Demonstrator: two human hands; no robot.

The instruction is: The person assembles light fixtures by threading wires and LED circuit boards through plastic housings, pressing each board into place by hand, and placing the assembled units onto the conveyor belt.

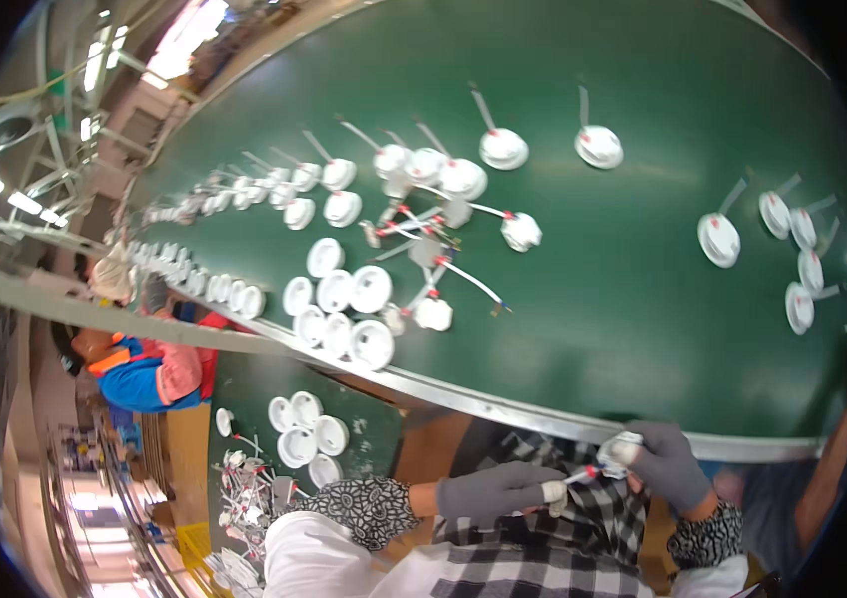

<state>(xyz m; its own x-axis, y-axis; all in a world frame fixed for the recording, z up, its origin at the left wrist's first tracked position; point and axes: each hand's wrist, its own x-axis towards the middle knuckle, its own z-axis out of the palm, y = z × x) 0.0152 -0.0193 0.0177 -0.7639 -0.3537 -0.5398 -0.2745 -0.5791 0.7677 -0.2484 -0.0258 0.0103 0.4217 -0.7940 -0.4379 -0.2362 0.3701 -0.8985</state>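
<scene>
Both my hands wear grey gloves with whitish fingertips, below the near edge of the green belt. My right hand (pixel 673 466) is closed on a small white fitting (pixel 623 448) with a red spot where its lead comes out. My left hand (pixel 493 491) pinches the white lead (pixel 580 476) of that fitting near its far end. The lead runs between the two hands, above my checked apron. Part of the fitting is covered by my right fingers, and blur hides its finer detail.
White round cups (pixel 372 289) cluster near the belt's metal edge (pixel 503 407). Beside them lie loose wired fittings (pixel 433 313). White discs with leads (pixel 503 149) line the belt. A left side table (pixel 369 424) bears more parts. A co-worker (pixel 149 379) is left; another person's arm (pixel 837 448) is right.
</scene>
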